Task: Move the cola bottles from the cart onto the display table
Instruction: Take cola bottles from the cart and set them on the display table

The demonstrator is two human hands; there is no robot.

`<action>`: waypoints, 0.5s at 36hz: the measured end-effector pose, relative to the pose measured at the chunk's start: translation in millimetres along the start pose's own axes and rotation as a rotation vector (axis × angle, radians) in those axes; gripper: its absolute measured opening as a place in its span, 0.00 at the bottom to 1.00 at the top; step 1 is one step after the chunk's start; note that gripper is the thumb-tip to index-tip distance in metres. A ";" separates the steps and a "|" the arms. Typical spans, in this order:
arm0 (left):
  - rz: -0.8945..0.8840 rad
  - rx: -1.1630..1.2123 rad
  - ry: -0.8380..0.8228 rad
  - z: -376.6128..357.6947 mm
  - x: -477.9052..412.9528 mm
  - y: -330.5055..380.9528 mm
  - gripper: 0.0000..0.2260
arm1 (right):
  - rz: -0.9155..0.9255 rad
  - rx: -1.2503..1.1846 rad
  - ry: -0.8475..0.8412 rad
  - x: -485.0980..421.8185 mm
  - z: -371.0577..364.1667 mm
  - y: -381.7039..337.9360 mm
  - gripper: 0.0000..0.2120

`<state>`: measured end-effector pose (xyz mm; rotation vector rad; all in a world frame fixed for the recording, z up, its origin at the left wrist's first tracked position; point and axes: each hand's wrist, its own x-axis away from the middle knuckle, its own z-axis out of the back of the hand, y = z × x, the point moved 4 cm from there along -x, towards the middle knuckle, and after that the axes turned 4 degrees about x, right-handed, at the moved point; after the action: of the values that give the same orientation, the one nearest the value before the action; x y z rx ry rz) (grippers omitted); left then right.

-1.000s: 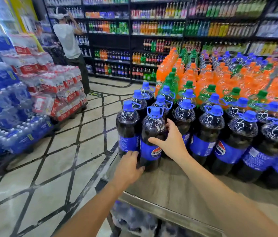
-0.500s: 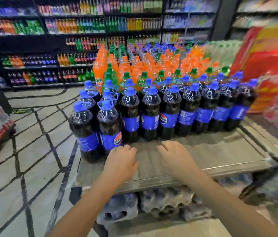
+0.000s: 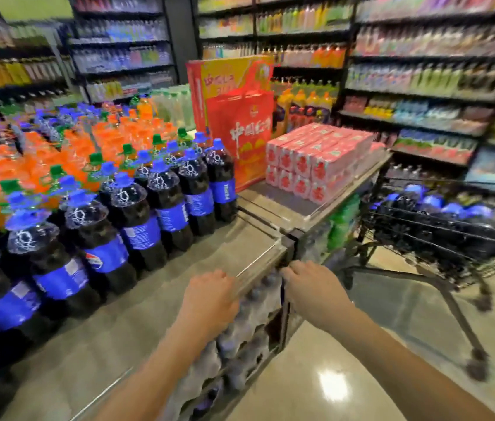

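Cola bottles (image 3: 137,214): blue caps, blue labels, upright in tight rows along the left of the counter (image 3: 155,323), front row running diagonally away. Wall shelves (image 3: 422,71) of drinks behind and to the right, blurred. Counter: grey top, bare strip in front of the cola. Orange soda bottles (image 3: 57,153), green caps, massed behind the cola. Wire cart (image 3: 440,235) on the floor right of the counter, apart from it, holding more dark blue-capped bottles (image 3: 428,205); count unreadable through blur. Red gift boxes (image 3: 240,117) upright at the far end of the cola row. Pink cartons (image 3: 316,159) stacked two high on the adjoining counter section. Shrink-wrapped bottle packs (image 3: 249,323) under the counter top. Left hand (image 3: 209,299) over the counter's near edge, back up, fingers bent loosely, holding nothing. Right hand (image 3: 313,287) just beside the counter's corner, fingers loosely curled, empty; contact with the edge cannot be told.
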<state>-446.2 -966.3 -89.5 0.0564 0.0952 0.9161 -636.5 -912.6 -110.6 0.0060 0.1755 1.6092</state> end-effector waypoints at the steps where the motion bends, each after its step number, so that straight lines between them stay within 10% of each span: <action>1: -0.024 0.012 -0.006 -1.3 -15.9 19.0 0.15 | -0.030 0.014 -0.027 4.8 -2.8 22.5 0.12; 18: -0.463 0.089 -0.047 -45.2 -213.4 310.9 0.14 | -0.542 -0.008 -0.126 122.3 -26.8 325.5 0.11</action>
<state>-825.5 -946.5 -94.2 0.1324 0.0995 0.4472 -968.5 -805.6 -111.8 0.0494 0.0634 1.0653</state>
